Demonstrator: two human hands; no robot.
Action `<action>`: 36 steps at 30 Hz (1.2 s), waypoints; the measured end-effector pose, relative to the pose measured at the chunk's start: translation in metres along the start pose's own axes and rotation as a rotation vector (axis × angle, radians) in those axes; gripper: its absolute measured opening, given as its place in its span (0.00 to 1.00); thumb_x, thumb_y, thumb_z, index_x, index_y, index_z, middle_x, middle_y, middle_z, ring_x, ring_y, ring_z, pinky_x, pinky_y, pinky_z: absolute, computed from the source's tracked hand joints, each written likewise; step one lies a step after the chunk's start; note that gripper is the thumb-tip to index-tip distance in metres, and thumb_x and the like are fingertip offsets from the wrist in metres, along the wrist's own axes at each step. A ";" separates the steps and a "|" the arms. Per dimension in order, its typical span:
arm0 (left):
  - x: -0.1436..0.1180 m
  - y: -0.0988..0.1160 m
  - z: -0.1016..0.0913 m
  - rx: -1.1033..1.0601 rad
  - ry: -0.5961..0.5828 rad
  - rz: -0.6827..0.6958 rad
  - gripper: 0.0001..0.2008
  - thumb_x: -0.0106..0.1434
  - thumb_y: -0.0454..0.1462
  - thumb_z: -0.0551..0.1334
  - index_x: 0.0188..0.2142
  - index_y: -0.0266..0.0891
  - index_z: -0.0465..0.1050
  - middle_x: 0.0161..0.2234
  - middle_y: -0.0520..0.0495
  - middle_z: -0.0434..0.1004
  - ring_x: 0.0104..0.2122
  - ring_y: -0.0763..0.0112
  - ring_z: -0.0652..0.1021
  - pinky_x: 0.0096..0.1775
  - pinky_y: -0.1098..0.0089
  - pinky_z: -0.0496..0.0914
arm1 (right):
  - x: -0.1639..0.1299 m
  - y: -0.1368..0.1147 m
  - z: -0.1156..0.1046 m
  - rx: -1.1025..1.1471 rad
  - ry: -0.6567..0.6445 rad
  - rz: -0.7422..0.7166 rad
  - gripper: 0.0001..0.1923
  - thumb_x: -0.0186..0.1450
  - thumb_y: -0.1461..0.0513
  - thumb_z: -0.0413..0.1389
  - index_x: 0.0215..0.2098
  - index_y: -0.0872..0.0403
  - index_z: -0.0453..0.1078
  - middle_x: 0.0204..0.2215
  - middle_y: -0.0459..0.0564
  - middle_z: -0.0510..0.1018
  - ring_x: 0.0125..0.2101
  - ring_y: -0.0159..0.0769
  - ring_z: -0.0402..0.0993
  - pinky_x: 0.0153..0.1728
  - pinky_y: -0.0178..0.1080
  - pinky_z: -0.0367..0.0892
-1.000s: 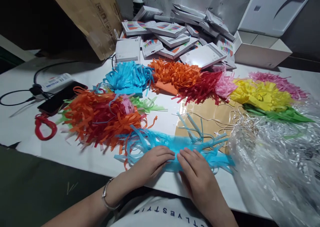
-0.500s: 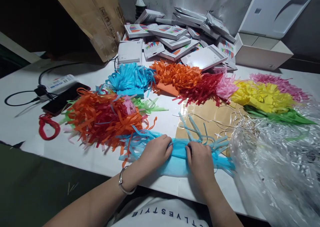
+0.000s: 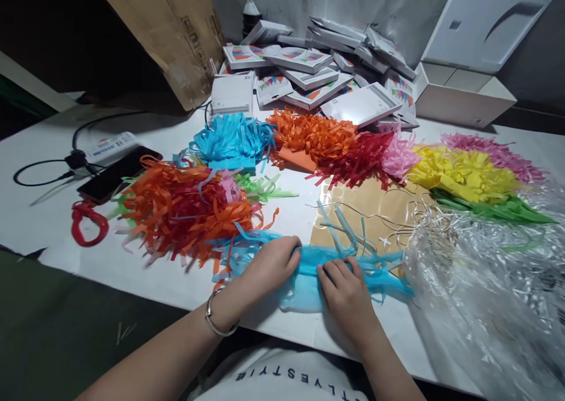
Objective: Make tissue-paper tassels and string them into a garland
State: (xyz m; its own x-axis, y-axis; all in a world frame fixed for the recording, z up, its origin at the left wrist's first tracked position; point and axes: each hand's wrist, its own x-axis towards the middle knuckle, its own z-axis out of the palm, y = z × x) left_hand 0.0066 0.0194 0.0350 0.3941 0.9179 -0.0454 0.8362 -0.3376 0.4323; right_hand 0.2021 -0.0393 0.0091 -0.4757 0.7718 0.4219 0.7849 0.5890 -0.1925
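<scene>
I have both hands on the blue tissue-paper tassel point(image 3: 309, 268), which lies across the near edge of the white table point(image 3: 176, 136), just in front of the orange and red tassel pile point(image 3: 180, 209). My left hand point(image 3: 271, 262) is closed around the tassel's gathered middle. My right hand point(image 3: 346, 289) presses it flat, fingers curled over the paper. Half a second ago both hands were clenched on the middle; a second ago both lay flat. Judgement: the centre is being rolled or bunched tighter. The clear plastic film point(image 3: 485, 289) lies just beside the right hand.
</scene>
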 end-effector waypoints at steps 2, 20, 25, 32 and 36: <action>-0.006 0.001 -0.006 0.022 0.099 0.000 0.13 0.66 0.31 0.55 0.49 0.35 0.71 0.45 0.37 0.78 0.45 0.54 0.77 0.45 0.57 0.70 | 0.000 0.001 0.002 0.010 0.030 0.013 0.11 0.71 0.70 0.49 0.43 0.57 0.74 0.34 0.51 0.80 0.37 0.39 0.72 0.51 0.47 0.58; -0.043 -0.007 0.012 0.021 0.101 0.414 0.09 0.72 0.35 0.56 0.40 0.41 0.76 0.43 0.45 0.78 0.46 0.57 0.72 0.52 0.52 0.59 | -0.017 0.000 -0.012 0.054 -0.051 0.085 0.10 0.73 0.65 0.49 0.45 0.55 0.73 0.41 0.52 0.79 0.45 0.42 0.71 0.53 0.48 0.56; -0.036 -0.003 0.010 0.039 0.067 0.159 0.12 0.70 0.35 0.56 0.31 0.38 0.75 0.41 0.43 0.75 0.43 0.55 0.72 0.47 0.51 0.61 | -0.009 -0.004 -0.011 0.033 -0.069 0.293 0.13 0.73 0.64 0.49 0.31 0.53 0.69 0.33 0.50 0.76 0.38 0.41 0.69 0.50 0.49 0.56; -0.023 0.005 0.008 0.188 0.014 0.101 0.09 0.66 0.36 0.63 0.29 0.38 0.75 0.39 0.43 0.75 0.39 0.56 0.70 0.43 0.53 0.63 | -0.002 -0.004 -0.013 -0.105 0.001 0.314 0.10 0.70 0.68 0.49 0.45 0.55 0.71 0.42 0.56 0.76 0.45 0.47 0.69 0.51 0.52 0.55; -0.026 0.005 0.007 0.173 0.037 0.115 0.06 0.66 0.37 0.63 0.32 0.38 0.74 0.40 0.42 0.75 0.40 0.56 0.71 0.44 0.52 0.63 | -0.004 -0.004 -0.008 0.027 -0.040 0.017 0.13 0.72 0.69 0.47 0.44 0.55 0.73 0.34 0.51 0.77 0.38 0.41 0.69 0.50 0.46 0.57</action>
State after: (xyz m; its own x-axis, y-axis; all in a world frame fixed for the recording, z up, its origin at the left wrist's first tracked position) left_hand 0.0028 -0.0074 0.0323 0.4792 0.8772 0.0294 0.8408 -0.4683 0.2716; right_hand 0.2035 -0.0468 0.0152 -0.4780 0.7905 0.3829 0.7824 0.5813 -0.2234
